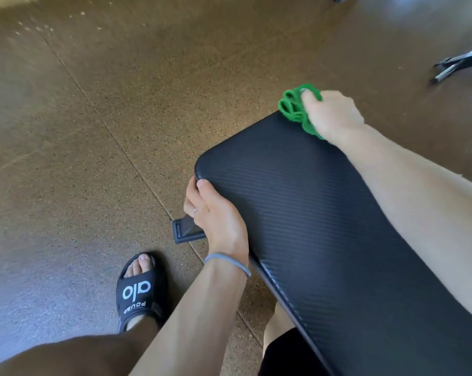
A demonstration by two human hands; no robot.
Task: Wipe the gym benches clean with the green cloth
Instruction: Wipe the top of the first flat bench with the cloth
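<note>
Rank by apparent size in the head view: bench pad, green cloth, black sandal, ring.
1. bench pad
2. black sandal, though nearness to the camera may enlarge it
3. green cloth, partly hidden by the right hand
4. ring

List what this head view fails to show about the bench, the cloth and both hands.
- Bench pad: near end cut off by the bottom and right edges; frame hidden under the pad, only one foot shows.
- Green cloth: partly hidden under the right hand; whether it is damp cannot be told.
- Left hand: fingertips hidden round the pad's edge.
- Pad cleanliness: too fine to judge.
</note>
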